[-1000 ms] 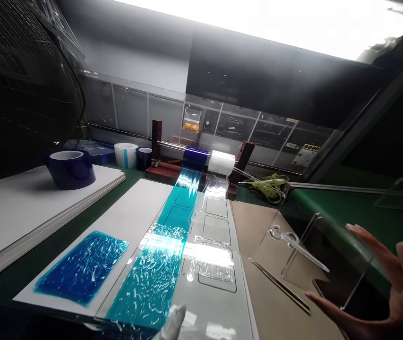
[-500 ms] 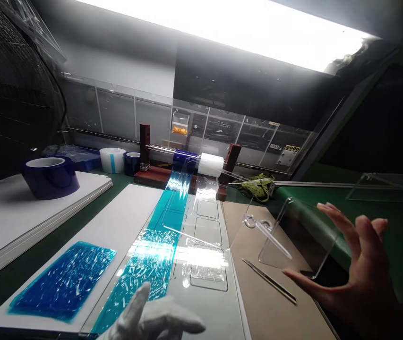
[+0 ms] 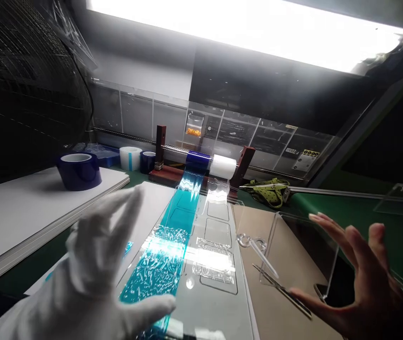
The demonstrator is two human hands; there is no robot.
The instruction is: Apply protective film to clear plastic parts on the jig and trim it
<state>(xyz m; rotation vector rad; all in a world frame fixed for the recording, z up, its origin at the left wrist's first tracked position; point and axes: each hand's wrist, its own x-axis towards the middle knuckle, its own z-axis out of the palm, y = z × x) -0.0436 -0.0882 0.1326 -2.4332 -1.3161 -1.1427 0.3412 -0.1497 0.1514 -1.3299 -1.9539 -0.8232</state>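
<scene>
A green bench [image 3: 360,212] carries a white board [image 3: 13,208] at its left side, and a dark blue tape roll [image 3: 79,171] stands on that board. To the right of the board a teal film strip [image 3: 167,255] runs down from a wooden roller stand [image 3: 201,165] at the back of the bench, over a clear template sheet [image 3: 215,283]. The left hand [image 3: 95,264], in a white glove, hovers spread above the near end of the teal strip, fingers released and grasping nothing. Right of the template sheet, the bare right hand [image 3: 357,278] holds a clear acrylic panel [image 3: 304,255] by its edges, thumb under the near edge and fingers [image 3: 329,226] along the far one, the panel tilted above brown paper [image 3: 275,283]. Tweezers [image 3: 282,290] lie on the paper just under the panel.
</scene>
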